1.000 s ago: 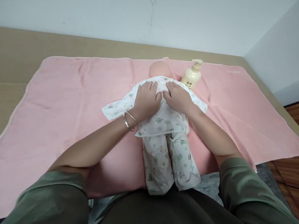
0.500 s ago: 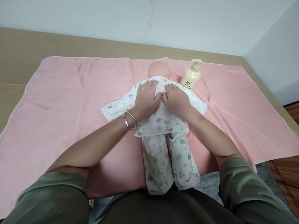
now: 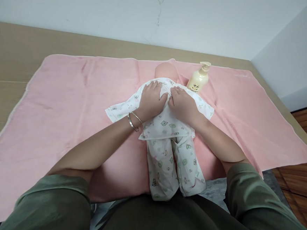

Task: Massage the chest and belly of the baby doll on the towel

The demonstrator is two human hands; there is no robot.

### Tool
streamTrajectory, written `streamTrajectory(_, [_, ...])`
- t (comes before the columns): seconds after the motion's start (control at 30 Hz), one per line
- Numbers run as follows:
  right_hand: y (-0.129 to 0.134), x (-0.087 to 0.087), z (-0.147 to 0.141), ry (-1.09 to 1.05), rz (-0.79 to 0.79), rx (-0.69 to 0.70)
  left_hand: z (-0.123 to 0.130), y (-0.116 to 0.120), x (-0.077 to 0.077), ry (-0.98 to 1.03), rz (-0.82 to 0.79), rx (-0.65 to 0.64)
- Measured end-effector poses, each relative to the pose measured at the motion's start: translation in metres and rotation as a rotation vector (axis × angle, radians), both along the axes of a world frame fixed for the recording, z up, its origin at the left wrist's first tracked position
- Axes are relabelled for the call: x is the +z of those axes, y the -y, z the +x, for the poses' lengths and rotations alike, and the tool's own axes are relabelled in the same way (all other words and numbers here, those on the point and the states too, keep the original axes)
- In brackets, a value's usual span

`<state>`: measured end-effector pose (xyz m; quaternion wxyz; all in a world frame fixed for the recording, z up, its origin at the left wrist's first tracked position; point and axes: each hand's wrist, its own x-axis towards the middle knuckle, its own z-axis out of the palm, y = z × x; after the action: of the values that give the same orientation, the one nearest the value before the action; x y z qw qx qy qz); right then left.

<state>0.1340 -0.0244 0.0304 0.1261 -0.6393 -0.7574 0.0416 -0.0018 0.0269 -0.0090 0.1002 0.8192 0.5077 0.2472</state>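
Note:
A baby doll point(image 3: 165, 71) lies with its bald head toward the wall and its legs toward me. It wears a white patterned top point(image 3: 165, 126) and matching trousers point(image 3: 162, 167). Flat on the left side of the upper back rests my left hand point(image 3: 152, 100), its fingers spread a little and two silver bangles at the wrist. My right hand point(image 3: 183, 104) lies on the right side, fingers extended over the cloth. Both hands hold nothing, and the thumbs are close together over the middle of the top.
The doll lies on a pink blanket point(image 3: 71, 110) spread over a wooden table point(image 3: 4, 48). Right of its head is a cream pump bottle point(image 3: 198, 79). A white wall point(image 3: 109, 16) with a crack stands behind. Brown wood point(image 3: 305, 174) shows at the lower right.
The camera view has shifted slightly. My left thumb has moved a little apart from my right thumb, while both hands stay on the doll's upper back.

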Motion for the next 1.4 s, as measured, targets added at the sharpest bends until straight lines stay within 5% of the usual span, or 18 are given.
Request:
streamTrajectory(0.87, [-0.020,-0.010,0.009,-0.063,-0.051,0.050,0.002,0.004,-0.004,0.067,0.063,0.001])
streamTrajectory(1.2, [-0.025,-0.010,0.015,-0.090,-0.061,0.052,0.006,0.029,-0.002,0.009,0.136,-0.005])
streamTrajectory(1.4, [-0.006,-0.003,0.003,-0.006,-0.039,0.023,-0.001,0.006,0.003,0.002,0.080,-0.039])
